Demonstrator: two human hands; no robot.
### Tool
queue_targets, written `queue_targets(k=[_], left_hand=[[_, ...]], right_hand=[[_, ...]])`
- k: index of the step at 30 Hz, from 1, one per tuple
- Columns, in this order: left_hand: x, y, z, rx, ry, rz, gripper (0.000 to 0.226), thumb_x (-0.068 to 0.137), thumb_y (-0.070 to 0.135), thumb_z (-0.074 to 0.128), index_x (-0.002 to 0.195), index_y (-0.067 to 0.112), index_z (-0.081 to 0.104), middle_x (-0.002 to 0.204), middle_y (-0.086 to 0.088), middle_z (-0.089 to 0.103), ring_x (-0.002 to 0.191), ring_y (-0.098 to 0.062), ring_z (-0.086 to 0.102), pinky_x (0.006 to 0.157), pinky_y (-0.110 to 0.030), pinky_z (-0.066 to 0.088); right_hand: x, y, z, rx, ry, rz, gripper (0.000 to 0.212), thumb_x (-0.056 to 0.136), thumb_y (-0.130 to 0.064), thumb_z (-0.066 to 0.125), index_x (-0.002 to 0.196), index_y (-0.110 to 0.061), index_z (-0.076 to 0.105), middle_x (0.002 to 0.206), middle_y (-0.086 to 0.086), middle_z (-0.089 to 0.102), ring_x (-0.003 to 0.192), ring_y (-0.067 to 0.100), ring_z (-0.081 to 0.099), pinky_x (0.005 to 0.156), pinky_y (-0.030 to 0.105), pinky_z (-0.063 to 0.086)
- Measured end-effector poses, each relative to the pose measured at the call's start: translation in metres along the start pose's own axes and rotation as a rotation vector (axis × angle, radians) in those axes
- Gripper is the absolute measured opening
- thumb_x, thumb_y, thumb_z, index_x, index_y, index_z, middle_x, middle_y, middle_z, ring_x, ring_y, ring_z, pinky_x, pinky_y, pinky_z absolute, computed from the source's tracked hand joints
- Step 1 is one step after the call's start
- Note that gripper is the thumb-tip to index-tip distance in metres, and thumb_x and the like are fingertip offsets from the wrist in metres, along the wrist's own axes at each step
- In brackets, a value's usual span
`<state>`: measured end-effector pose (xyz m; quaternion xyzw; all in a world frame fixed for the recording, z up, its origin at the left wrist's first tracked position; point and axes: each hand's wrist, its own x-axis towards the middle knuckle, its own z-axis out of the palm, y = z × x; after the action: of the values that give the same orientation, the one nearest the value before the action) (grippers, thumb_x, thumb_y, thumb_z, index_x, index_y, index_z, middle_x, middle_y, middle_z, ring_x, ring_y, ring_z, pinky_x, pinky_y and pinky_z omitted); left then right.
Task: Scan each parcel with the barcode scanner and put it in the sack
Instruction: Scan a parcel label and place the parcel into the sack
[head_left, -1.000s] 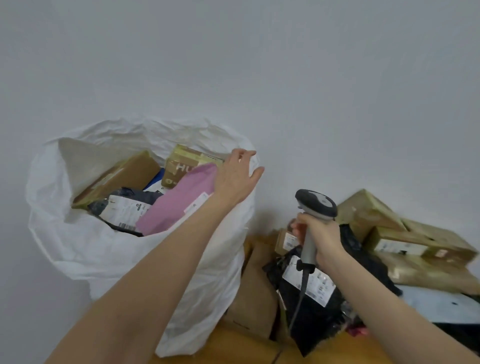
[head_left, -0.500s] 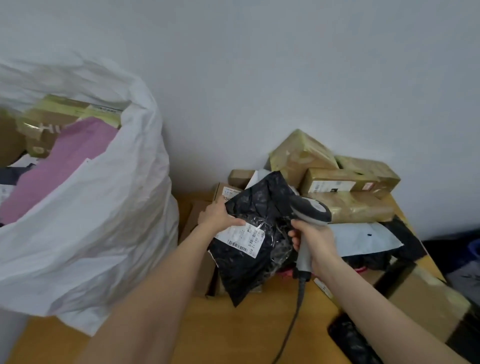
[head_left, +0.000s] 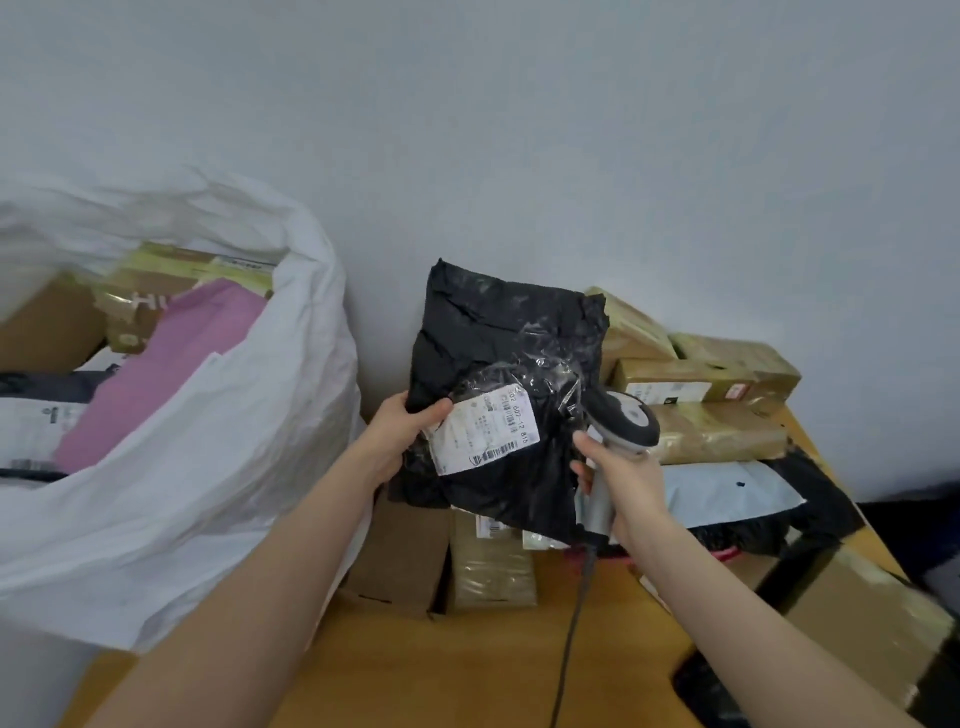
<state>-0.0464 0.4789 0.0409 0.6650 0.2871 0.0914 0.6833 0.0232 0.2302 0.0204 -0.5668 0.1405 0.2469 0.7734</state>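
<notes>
Shows the parcel (head_left: 498, 332) raised higher than half a second ago, now upright just right of the sack (head_left: 218, 441) with its label (head_left: 480, 434) turned to the camera, pinched at its sack-side edge by the left hand (head_left: 400, 436), thumb on the front. Shows the right hand (head_left: 623, 483) still wrapped round the scanner (head_left: 626, 421) handle on the parcel's side away from the sack, head just beside the label. Suggests the scan is under way, with the drop into the sack not yet done.
</notes>
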Motion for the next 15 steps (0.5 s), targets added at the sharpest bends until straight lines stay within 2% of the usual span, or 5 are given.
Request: queue_targets(k=[4,6,9,11,15], left_hand=[[-0.027,-0.005,0.002,-0.123,-0.017,-0.042,0.055,0.063,0.023,0.077,0.112,0.000,0.065,0.095,-0.009,0.075,0.082,-0.018,0.072,0.067,-0.026,0.056],[-0.034,-0.002,-0.003,-0.086,0.047,-0.003,0.059,0.064,0.022,0.079,0.118,0.003,0.062,0.111,-0.015,0.070,0.089,-0.020,0.070,0.074,-0.031,0.055],[-0.036,0.012,-0.018,-0.088,0.221,0.054,0.087,0.078,0.019,0.078,0.149,0.011,0.028,0.142,-0.014,0.049,0.119,-0.027,0.057,0.099,-0.044,0.048],[-0.038,0.026,-0.029,-0.067,0.253,0.061,0.103,0.081,0.022,0.077,0.154,0.026,0.005,0.154,-0.012,0.031,0.129,-0.031,0.047,0.105,-0.051,0.042],[-0.041,0.043,-0.038,0.274,0.163,0.151,0.112,0.074,0.025,0.083,0.153,0.036,0.004,0.162,0.002,0.003,0.145,-0.027,0.022,0.104,-0.055,0.041]], right_hand=[[-0.002,-0.015,0.016,-0.040,-0.006,-0.057,0.016,0.081,0.003,0.073,0.077,-0.010,0.063,0.061,0.002,0.064,0.050,0.010,0.058,0.048,0.021,0.049],[-0.003,-0.018,0.021,-0.126,0.036,-0.110,0.025,0.079,0.009,0.069,0.068,-0.010,0.058,0.059,0.004,0.057,0.051,0.014,0.051,0.053,0.028,0.045],[-0.007,-0.021,0.024,-0.255,0.036,-0.206,0.031,0.076,0.012,0.064,0.064,-0.012,0.050,0.058,0.005,0.050,0.059,0.020,0.047,0.059,0.034,0.039],[-0.011,-0.025,0.023,-0.355,0.007,-0.272,0.028,0.075,0.012,0.061,0.064,-0.012,0.048,0.059,0.006,0.049,0.063,0.021,0.046,0.062,0.035,0.037],[-0.017,-0.037,0.021,-0.534,-0.120,-0.376,0.021,0.075,0.008,0.061,0.069,-0.009,0.051,0.062,0.008,0.051,0.064,0.018,0.046,0.059,0.031,0.036]])
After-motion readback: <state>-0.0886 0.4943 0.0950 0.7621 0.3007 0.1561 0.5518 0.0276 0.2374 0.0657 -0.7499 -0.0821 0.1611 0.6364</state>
